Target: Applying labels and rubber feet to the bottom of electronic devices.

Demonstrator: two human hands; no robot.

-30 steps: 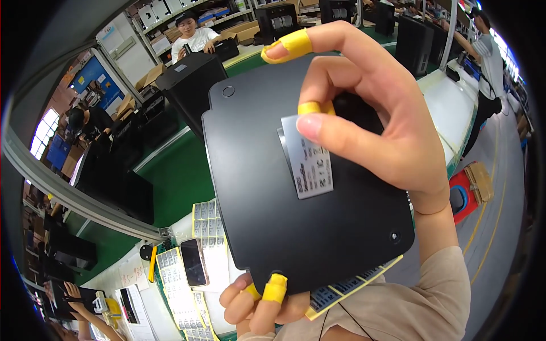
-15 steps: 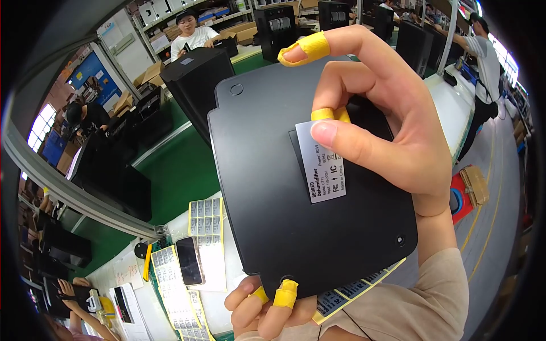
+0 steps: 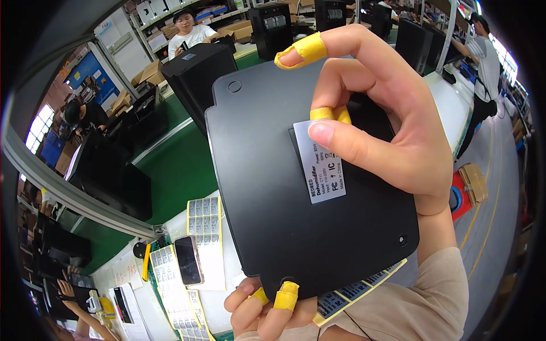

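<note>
A black plastic panel (image 3: pixel 273 170) with notched corners fills the middle of the view, tilted toward me. My left hand (image 3: pixel 270 312) grips its lower edge, with yellow tape wrapped on the fingers that show. Over the panel's upper right, my right hand (image 3: pixel 387 119) is closed in a pinch, its thumb on the top end of a silver printed label (image 3: pixel 324 182). The label lies at a slant over a shallow recess in the panel, whose left edge peeks out beside it. Whether the label's lower end touches the panel, I cannot tell. Yellow tape also covers several right fingertips.
Sheets of silver labels (image 3: pixel 205 216) and a phone (image 3: pixel 188 260) lie on the white table at lower left. Another label sheet (image 3: pixel 358 290) sticks out below the panel. Tall black housings (image 3: pixel 199 79) stand on the green line behind. Co-workers are at the far side and left.
The view has shifted very slightly. Both hands keep the same grip on the panel and the label.
</note>
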